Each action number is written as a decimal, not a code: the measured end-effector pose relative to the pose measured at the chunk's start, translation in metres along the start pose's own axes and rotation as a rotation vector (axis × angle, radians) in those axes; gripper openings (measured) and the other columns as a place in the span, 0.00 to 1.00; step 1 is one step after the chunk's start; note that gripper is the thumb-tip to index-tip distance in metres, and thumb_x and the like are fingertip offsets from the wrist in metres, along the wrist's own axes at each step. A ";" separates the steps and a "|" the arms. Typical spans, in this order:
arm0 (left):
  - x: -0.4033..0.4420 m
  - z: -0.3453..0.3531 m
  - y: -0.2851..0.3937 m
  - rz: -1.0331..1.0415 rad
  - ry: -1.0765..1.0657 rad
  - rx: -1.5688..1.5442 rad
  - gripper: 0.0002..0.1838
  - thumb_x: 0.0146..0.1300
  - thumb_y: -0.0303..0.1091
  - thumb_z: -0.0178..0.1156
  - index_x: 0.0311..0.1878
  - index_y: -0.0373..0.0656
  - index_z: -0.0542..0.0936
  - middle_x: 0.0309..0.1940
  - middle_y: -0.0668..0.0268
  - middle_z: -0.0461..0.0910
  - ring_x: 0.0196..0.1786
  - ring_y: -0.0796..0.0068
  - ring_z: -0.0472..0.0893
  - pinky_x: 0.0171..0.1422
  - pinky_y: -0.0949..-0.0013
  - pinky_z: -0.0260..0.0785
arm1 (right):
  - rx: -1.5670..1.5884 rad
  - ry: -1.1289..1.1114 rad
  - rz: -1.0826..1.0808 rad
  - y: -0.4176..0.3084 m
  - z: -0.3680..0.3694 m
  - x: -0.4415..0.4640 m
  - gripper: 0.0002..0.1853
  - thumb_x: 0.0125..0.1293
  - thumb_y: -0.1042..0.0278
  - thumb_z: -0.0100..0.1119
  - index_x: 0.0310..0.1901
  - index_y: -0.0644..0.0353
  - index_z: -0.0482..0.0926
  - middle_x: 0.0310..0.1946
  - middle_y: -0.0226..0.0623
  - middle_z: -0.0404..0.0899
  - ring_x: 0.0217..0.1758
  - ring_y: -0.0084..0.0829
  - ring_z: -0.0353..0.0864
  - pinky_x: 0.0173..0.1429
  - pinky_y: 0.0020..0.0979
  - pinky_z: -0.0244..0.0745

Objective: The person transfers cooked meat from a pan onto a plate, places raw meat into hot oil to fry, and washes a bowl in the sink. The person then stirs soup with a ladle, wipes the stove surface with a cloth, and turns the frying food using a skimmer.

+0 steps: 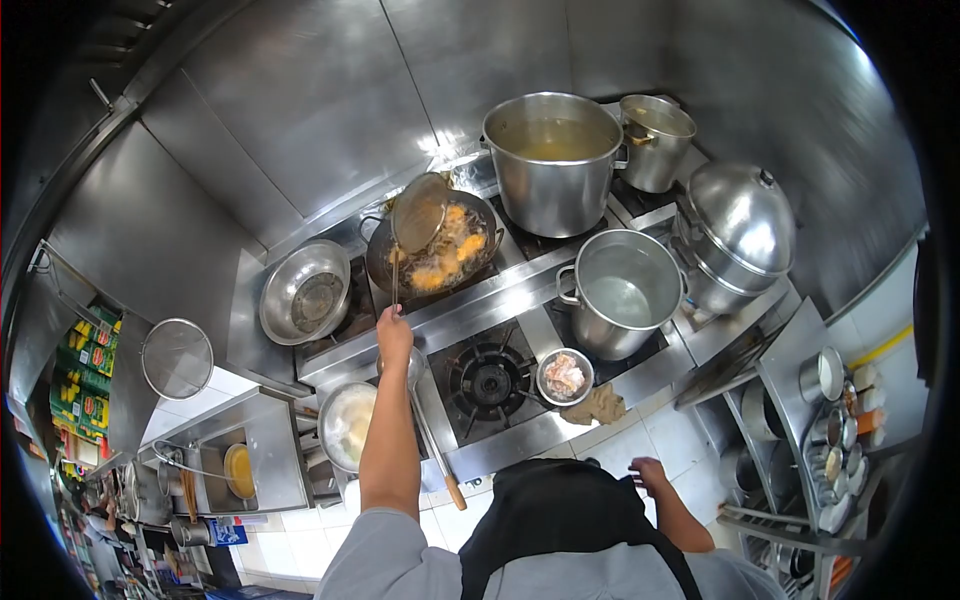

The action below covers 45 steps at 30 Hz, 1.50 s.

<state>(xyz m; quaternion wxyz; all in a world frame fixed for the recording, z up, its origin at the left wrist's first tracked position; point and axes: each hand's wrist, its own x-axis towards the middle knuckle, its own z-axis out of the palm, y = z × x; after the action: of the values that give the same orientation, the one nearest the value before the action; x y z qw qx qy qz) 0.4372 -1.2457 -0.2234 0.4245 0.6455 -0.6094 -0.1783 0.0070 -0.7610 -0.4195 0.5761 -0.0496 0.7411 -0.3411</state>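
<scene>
My left hand (pixel 394 336) is closed around the handle of a round mesh skimmer (pixel 420 212), whose bowl is tilted up over the left part of a dark wok (pixel 378 265). Orange-brown pieces of food (pixel 462 247) bubble in oil inside the wok. Low at my right side, my right hand (pixel 648 474) hangs with its fingers apart and nothing in it. Below my left forearm, a ladle (pixel 438 452) with a wooden handle end lies across the stove front, beside a pan of pale, cloudy contents (pixel 350 425).
Behind the stove's front edge stand a large stockpot (pixel 555 185), a smaller pot (pixel 657 150), a pot of clear liquid (pixel 627 290) and a domed steamer (pixel 742 225). A metal basin (pixel 308 295) sits left of the wok. A small bowl of pinkish food (pixel 565 377) and a brown cloth (pixel 597 405) lie near the bare burner (pixel 490 384).
</scene>
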 end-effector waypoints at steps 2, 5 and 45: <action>-0.002 0.003 -0.007 0.101 0.061 -0.050 0.15 0.64 0.28 0.46 0.49 0.39 0.78 0.35 0.53 0.81 0.37 0.59 0.81 0.42 0.61 0.73 | -0.346 0.095 -0.294 -0.007 0.018 0.015 0.14 0.58 0.61 0.60 0.42 0.61 0.80 0.37 0.41 0.82 0.35 0.38 0.80 0.44 0.40 0.77; -0.009 -0.004 0.019 -0.636 -0.252 -0.788 0.10 0.68 0.29 0.47 0.45 0.45 0.78 0.17 0.72 0.69 0.16 0.79 0.67 0.19 0.72 0.61 | -0.769 0.175 -0.661 -0.025 0.049 0.041 0.16 0.56 0.58 0.62 0.37 0.65 0.83 0.30 0.45 0.82 0.32 0.39 0.80 0.43 0.36 0.77; -0.146 0.044 0.148 0.077 -0.422 0.196 0.13 0.50 0.37 0.65 0.35 0.38 0.82 0.27 0.57 0.83 0.32 0.62 0.83 0.39 0.61 0.74 | 0.291 -0.520 -0.239 -0.263 0.209 -0.055 0.06 0.59 0.76 0.55 0.37 0.66 0.70 0.28 0.33 0.73 0.28 0.26 0.78 0.37 0.30 0.85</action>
<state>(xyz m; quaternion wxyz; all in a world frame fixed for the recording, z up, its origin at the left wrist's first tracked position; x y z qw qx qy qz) 0.2817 -1.1079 -0.1778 0.2294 0.6084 -0.7232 -0.2328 0.1269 -1.0301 -0.2479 0.7030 -0.1388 0.5013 -0.4849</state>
